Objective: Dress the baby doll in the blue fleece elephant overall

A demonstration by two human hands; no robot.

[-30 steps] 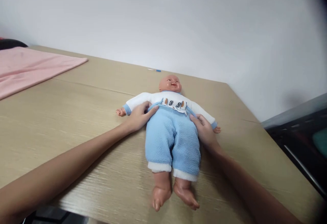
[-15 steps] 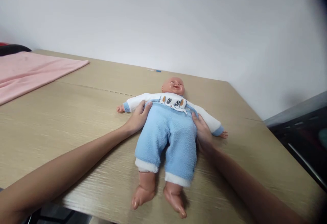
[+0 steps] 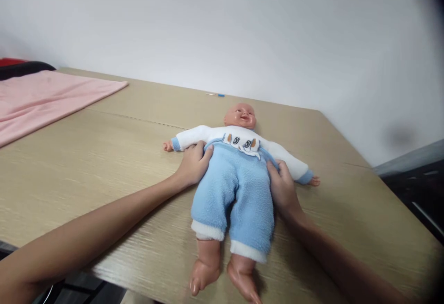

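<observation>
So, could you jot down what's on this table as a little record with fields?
main thing: baby doll lying on its back, head toward the wall, bare feet at the near edge
clothes: white top, blue trousers
hands: left hand and right hand grip the trousers' waistband, one on each side
surface: wooden table
elsewhere: pink cloth spread at far left

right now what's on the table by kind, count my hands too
doll: 1
pink cloth: 1
small blue-tipped stick at the far edge: 1
hands: 2, left hand and right hand, both gripping the doll's waist
total: 5
</observation>
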